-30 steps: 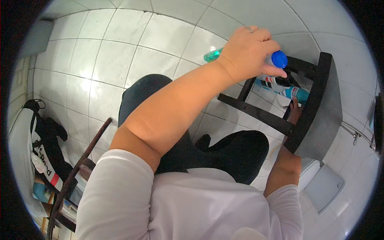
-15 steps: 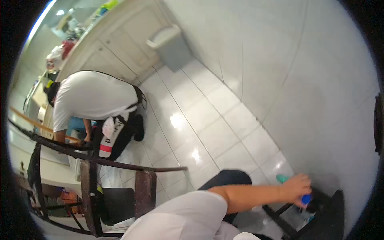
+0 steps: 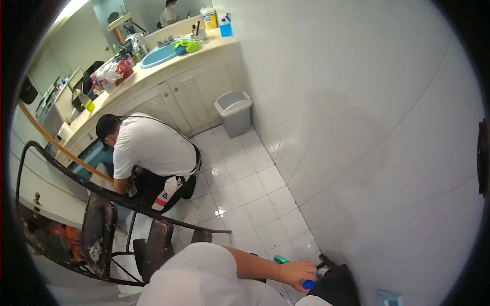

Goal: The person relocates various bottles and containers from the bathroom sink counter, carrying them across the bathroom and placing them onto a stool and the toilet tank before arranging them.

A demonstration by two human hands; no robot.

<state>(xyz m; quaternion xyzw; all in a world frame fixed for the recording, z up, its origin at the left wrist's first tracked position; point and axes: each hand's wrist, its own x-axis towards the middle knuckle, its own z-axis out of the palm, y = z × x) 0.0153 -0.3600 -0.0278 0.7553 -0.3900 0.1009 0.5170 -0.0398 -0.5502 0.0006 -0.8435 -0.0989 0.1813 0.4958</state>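
My left hand [image 3: 297, 274] reaches low to the right from a white sleeve, with its fingers closed around a bottle. The bottle's blue cap [image 3: 308, 284] sticks out on the near side of the hand. A green part [image 3: 279, 259] shows on the far side and looks like the same bottle's other end; the middle is hidden. Just beyond the fingers, another small bottle [image 3: 322, 270] stands by a dark frame or bag [image 3: 337, 285]. My right hand is out of view.
A person [image 3: 153, 148] in white shirt and black cap crouches by the vanity cabinets. A dark metal frame with worn pads [image 3: 99, 234] stands at left. A grey bin [image 3: 236, 115] is by the wall. The counter [image 3: 214, 48] holds a blue sink [image 3: 161, 55] and several bottles.
My view has tilted up, bringing the counter and mirror into sight. My left hand, still around the bottle, appears lower and farther left. The other person stays crouched.
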